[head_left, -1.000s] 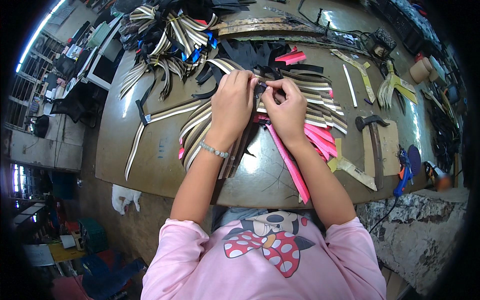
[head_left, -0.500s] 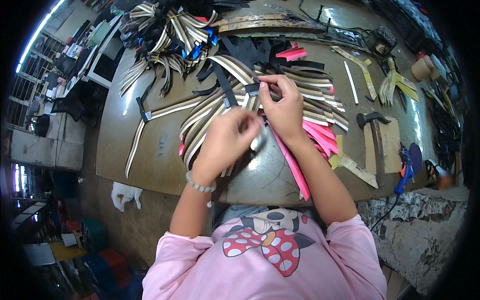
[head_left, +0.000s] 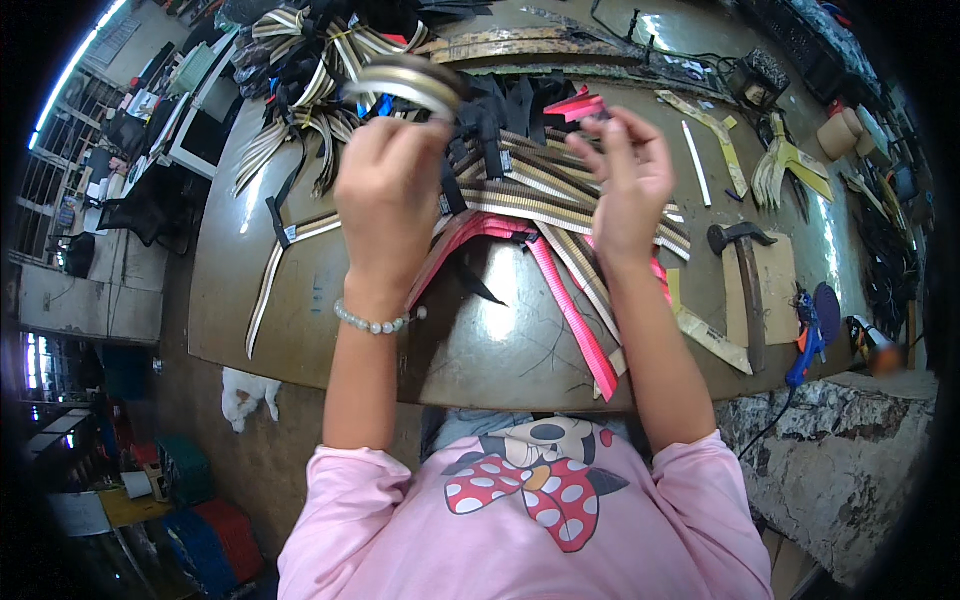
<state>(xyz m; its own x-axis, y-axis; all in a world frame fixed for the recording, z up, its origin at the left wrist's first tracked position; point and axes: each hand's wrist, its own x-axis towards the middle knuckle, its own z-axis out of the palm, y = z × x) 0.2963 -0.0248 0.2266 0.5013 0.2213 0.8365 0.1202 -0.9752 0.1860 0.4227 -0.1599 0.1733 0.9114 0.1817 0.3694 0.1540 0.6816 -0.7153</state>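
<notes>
Striped webbing strap (head_left: 408,84), one: blurred, gripped in the curled left hand (head_left: 388,195), held up over the tabletop (head_left: 470,360), near bundled straps (head_left: 318,88). Right hand (head_left: 632,190): fingers bent and loosely spread, poised above the striped webbing pile (head_left: 535,200).

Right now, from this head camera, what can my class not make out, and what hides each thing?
All in the head view:
Striped strap: its ends, blurred by motion.
Left hand: its grip, hidden behind the fist itself.
Right hand: whether it pinches anything; the dark patch there is blurred.
Pink strap: its upper end, lost among overlapping straps.
Label: any print, too small.
Pink shirt: its collar, cut off by the bottom edge.
</notes>
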